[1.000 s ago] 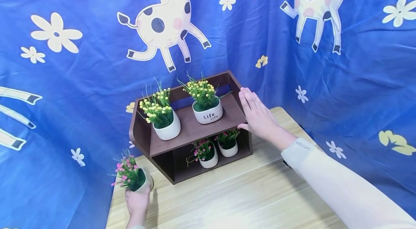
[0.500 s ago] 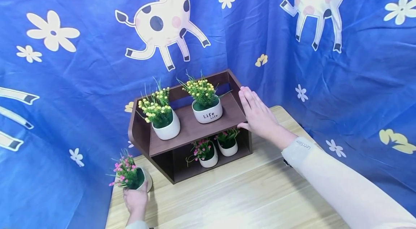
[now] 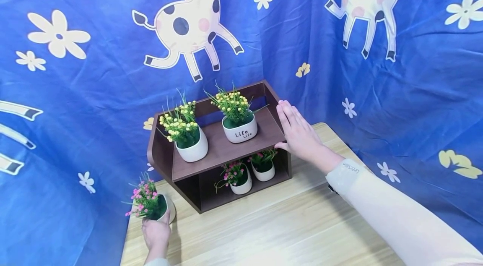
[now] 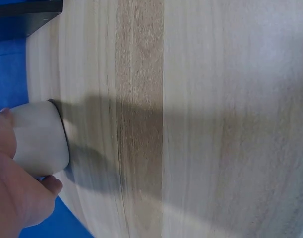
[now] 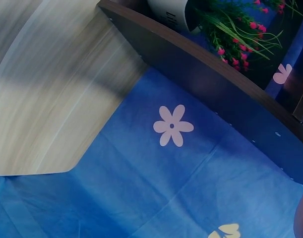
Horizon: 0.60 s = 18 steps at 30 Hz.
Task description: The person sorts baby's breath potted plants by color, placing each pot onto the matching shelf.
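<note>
My left hand (image 3: 156, 232) grips a white pot of pink artificial flowers (image 3: 145, 203) at the table's left edge, left of the shelf. In the left wrist view, fingers curl round the white pot (image 4: 42, 139); I cannot tell whether its base touches the table. My right hand (image 3: 302, 136) rests against the right side of a dark brown two-tier shelf (image 3: 216, 138), fingers straight and together, thumb at the upper board's front edge. In the right wrist view the side panel (image 5: 191, 74) shows, with only bits of the hand at the frame's right edge.
On the upper board stand a left pot of yellow flowers (image 3: 192, 150) and a right one marked "Life" (image 3: 240, 131). Two pots of pink flowers, one nearer the middle (image 3: 241, 184) and one at right (image 3: 264, 172), stand below. Blue patterned cloth (image 3: 94, 102) surrounds the wooden table (image 3: 241, 232).
Both hands hold nearly the same positions, the left still gripping the pink-flower pot. The scene shifts slightly left and up with the head camera.
</note>
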Available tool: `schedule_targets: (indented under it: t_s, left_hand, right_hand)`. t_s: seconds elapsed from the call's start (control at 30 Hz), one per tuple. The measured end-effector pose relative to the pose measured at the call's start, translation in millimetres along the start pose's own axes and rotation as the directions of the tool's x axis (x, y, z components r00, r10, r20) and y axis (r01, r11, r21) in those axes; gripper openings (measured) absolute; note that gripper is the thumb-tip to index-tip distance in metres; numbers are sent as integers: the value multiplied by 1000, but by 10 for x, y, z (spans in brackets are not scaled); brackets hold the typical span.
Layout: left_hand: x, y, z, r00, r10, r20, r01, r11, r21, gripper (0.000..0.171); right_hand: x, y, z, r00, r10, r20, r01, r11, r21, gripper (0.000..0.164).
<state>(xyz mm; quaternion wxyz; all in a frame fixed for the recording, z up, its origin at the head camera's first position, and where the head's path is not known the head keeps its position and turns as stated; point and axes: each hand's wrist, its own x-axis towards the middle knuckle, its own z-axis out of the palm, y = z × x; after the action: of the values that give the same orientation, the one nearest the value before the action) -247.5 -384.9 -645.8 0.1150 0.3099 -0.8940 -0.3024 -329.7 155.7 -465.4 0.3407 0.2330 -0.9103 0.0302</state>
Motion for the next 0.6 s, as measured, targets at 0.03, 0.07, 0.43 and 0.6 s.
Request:
schedule_targets:
  t_s: [0.03,0.07,0.43,0.6]
  left_hand:
    - [-5,-4,-9,1000,2,1,-2,1000,1,93]
    - [-9,-7,-18,1000,4,2,-4,1000,0,93]
    - [-129,-123,-23,996,71,-53,-71,997,2,92]
    - [-137,-210,17,987,130,-90,-128,991,25,92]
  right_hand:
    - [3,-4,-2,1000,0,-3,0,1000,4,142]
    - [6,-7,-5,1000,0,-3,0,1000,5,142]
    - [15,-19,-2,1000,-3,5,3,1000,13,142]
    - [-1,-13,-12,1000,11,14,-12,1000,16,143]
